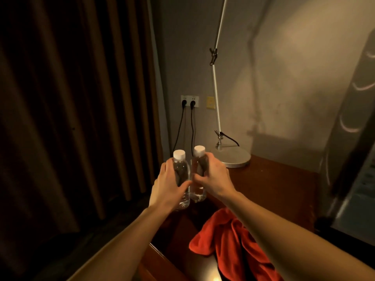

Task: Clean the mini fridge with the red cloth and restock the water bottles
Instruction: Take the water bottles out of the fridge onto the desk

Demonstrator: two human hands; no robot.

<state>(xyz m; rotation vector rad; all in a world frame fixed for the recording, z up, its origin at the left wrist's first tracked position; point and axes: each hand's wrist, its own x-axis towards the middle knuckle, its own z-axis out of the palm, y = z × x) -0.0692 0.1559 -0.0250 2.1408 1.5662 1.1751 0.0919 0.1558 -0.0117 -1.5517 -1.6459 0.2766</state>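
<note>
- Biggest thing in view was the dark brown curtain (71, 98), which filled the whole left side in heavy vertical folds.
- Next was the grey wall (284, 78) at the far side, lit unevenly and with a soft shadow across it.
- A reddish wooden table (284, 185) ran from near centre to the right, under pretty much everything else.
- The desk lamp (233, 157) stood at the far end of the table: round metal base, thin silver pole leaning up and out of the top of the shot.
- The red cloth (229, 240) was bunched up on the near part of the table, partly under the right forearm, nobody holding it.
- The left hand (168, 185) was wrapped around the left water bottle (181, 179), fingers curled round its body, thumb across the front.
- The right hand (213, 179) was gripping the right water bottle (198, 177) the same way, fingers round the far side.
- Both bottles were clear with white caps, upright, right next to each other, out past the cloth at the table's far left edge. Couldn't tell if they were resting on the wood or lifted a bit.
- A white wall socket (189, 101) sat far behind the bottles, with two black plugs in it and cables dropping down.
- A small yellow sticker (211, 102) was just right of the socket.
</note>
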